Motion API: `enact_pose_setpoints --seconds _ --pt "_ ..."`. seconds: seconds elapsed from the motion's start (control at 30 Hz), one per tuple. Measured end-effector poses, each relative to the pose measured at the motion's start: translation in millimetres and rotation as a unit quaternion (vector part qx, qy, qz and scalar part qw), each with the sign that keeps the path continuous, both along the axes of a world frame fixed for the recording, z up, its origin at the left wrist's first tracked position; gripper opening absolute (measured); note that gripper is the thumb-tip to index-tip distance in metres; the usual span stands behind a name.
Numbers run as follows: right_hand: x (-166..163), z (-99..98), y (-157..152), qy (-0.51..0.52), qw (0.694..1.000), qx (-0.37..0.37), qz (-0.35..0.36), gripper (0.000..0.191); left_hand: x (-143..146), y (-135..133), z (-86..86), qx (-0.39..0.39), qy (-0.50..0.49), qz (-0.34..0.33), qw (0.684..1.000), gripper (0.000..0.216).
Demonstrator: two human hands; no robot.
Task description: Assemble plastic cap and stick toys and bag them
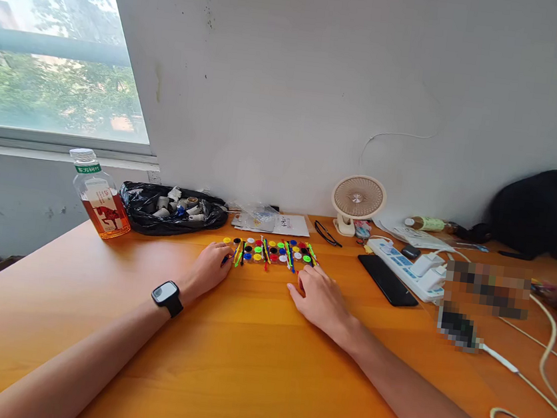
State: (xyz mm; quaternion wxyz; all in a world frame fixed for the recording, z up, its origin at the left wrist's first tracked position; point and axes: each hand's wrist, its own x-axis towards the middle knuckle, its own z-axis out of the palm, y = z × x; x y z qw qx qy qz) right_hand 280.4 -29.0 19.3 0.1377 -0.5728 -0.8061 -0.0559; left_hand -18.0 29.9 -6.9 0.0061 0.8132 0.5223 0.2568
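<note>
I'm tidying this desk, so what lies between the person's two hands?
In the head view, rows of multicoloured round pieces, with thin colourful sticks among them, lie between the left hand and right hand.

Pots [283, 259] are on the table [242, 352] between left hand [212, 265] and right hand [321, 298], bottle [105, 206] and bag [169, 225] way off left, fan's [359, 198] kinda behind, phone's [387, 281] right.

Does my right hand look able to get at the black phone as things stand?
Likely yes: the right hand lies to the left of the black phone, with only tabletop showing between them.
</note>
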Motion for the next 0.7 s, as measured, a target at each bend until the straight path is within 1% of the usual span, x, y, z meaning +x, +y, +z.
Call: enact_pose_setpoints --seconds 0.1,0.2,0.33,0.43,0.5,0.6,0.63,0.7 --pt "1 0.0 2 -0.011 1.0 0.006 -0.017 0.029 1 -1 1.4 -0.007 0.007 0.005 1.0 0.023" --pt "2 -2.1 2 -0.026 0.999 0.026 -0.008 0.03 2 -3 3.7 -0.014 0.014 0.0 1.0 0.025" --pt "4 -3.7 2 -0.015 0.996 0.075 0.033 0.017 4 -7 7.0 -0.013 0.024 0.015 1.0 0.023" --pt "2 -2.9 0 0.023 0.992 0.096 0.078 0.019 2 -9 12.8 -0.018 0.026 0.022 0.999 0.024" --pt "-2 -3.0 -2 0.067 0.986 0.083 0.126 0.016 0 -11 19.8 -0.016 0.017 0.028 0.999 0.025" --pt "-11 -6.1 -10 0.159 0.966 0.033 0.201 0.015 0 -16 30.9 -0.004 -0.018 0.02 1.0 0.025" --pt "-14 -7.6 -13 0.193 0.957 0.014 0.215 0.018 3 -19 33.1 -0.001 -0.035 0.002 0.999 0.023" --pt "-20 -10.6 -18 0.251 0.943 -0.014 0.22 0.028 13 -27 32.7 -0.007 -0.068 -0.059 0.996 0.019"
